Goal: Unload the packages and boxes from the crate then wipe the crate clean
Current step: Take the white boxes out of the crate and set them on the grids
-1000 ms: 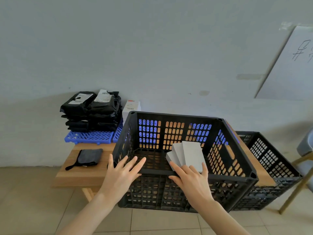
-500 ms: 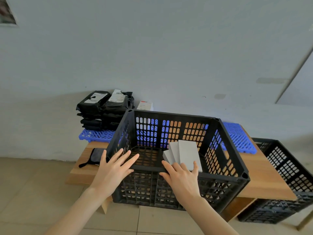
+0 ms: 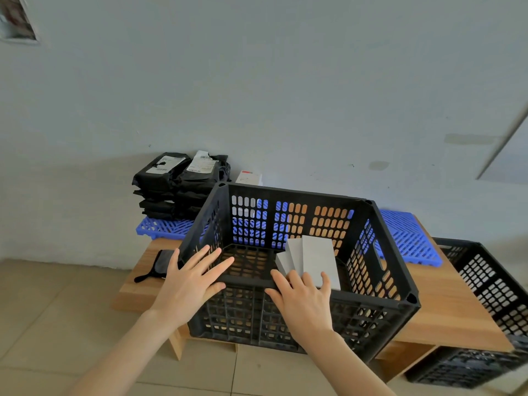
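Note:
A black slotted crate [image 3: 380,304] stands on a low wooden table [image 3: 445,307]. Inside it, three flat grey boxes [image 3: 314,260] lean together against the near wall. My left hand [image 3: 190,281] lies flat, fingers spread, on the crate's near rim at the left corner. My right hand [image 3: 303,298] rests over the near rim with its fingertips touching the lower ends of the grey boxes; it does not grip them. A stack of black packages [image 3: 177,184] with white labels sits on a blue slatted mat [image 3: 163,227] at the table's back left. A dark cloth [image 3: 161,264] lies left of the crate.
A small white box [image 3: 248,177] stands behind the crate by the wall. A second blue mat [image 3: 405,238] lies at the back right. Another black crate [image 3: 491,284] sits on the floor to the right of the table. Tiled floor lies in front.
The view has swung left and slightly closer to the crate. Both hands stay on the near rim, the right fingertips still against the grey boxes.

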`<state>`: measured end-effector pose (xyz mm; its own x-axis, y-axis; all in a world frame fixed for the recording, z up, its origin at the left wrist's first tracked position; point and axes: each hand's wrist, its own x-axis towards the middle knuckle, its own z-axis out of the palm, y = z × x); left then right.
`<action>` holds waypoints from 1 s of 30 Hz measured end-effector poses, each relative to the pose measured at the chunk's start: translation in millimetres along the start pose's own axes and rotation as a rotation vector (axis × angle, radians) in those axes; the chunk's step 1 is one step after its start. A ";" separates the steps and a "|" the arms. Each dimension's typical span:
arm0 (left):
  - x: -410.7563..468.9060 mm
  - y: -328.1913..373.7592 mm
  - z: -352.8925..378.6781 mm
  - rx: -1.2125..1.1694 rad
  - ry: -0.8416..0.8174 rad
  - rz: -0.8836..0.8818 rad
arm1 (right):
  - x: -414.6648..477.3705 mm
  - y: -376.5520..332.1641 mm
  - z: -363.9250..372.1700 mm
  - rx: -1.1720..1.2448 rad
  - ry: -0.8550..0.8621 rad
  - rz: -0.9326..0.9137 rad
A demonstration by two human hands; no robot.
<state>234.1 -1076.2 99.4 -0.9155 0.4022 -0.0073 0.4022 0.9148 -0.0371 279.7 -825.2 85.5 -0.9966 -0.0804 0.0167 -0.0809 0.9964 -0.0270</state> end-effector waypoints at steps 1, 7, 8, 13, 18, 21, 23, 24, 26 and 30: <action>-0.3 0.3 -0.5 0.000 0.013 0.008 | -0.4 0.1 -1.0 0.003 0.001 -0.006; 1.1 0.3 3.3 -0.061 0.068 0.026 | -6.8 5.7 -12.5 0.114 -0.029 -0.074; 3.4 0.2 5.3 -0.119 0.070 -0.011 | -7.2 9.7 -15.4 0.169 -0.034 -0.097; 24.7 18.0 -8.7 -0.380 0.089 -0.285 | -0.7 54.8 -26.9 0.631 -0.031 -0.102; 66.3 70.7 -20.3 -0.534 0.100 -0.241 | 18.4 121.6 -28.8 0.671 -0.001 0.119; 97.0 106.6 -19.1 -0.709 -0.073 -0.234 | 29.3 147.7 -26.9 0.715 -0.077 0.216; 114.5 125.3 -13.9 -0.759 -0.208 -0.245 | 37.0 159.4 -24.7 0.761 -0.132 0.265; 121.6 131.9 -10.4 -0.762 -0.271 -0.246 | 41.4 163.6 -23.1 0.778 -0.160 0.287; 133.1 139.8 -3.0 -0.765 -0.381 -0.253 | 51.6 169.3 -18.2 0.783 -0.222 0.328; 158.6 145.3 6.1 -0.774 -0.564 -0.249 | 80.5 175.1 -2.9 0.802 -0.372 0.381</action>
<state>147.3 -879.7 86.7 -0.7635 0.3028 -0.5704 -0.0918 0.8234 0.5600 185.4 -657.1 85.0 -0.8876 0.1037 -0.4488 0.4013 0.6525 -0.6429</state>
